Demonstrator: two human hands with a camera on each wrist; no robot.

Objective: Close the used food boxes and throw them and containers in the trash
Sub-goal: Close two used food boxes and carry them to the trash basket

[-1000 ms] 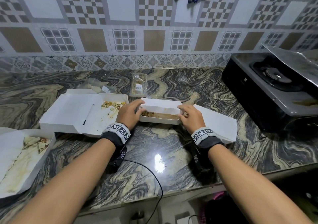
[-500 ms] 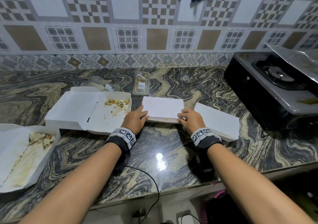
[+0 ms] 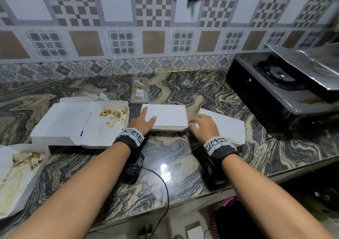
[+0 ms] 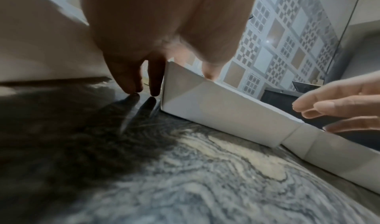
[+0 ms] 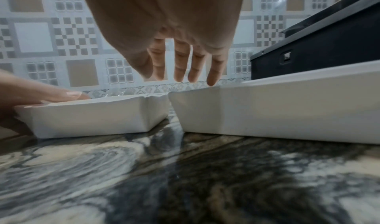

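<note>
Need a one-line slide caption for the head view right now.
Left hand rests on the closed middle box, right hand open beside it; two soiled boxes still lie open on the left.

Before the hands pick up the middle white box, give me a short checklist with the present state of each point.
1. Middle box lid down flat: ok.
2. Left hand on it, thumb on the lid: ok.
3. Right hand gripping it: not ok, fingers straight, beside the box.
4. Right box closed: ok.
5. Large left box closed: not ok, open with food scraps.
6. Trash bin within reach: cannot tell.
</note>
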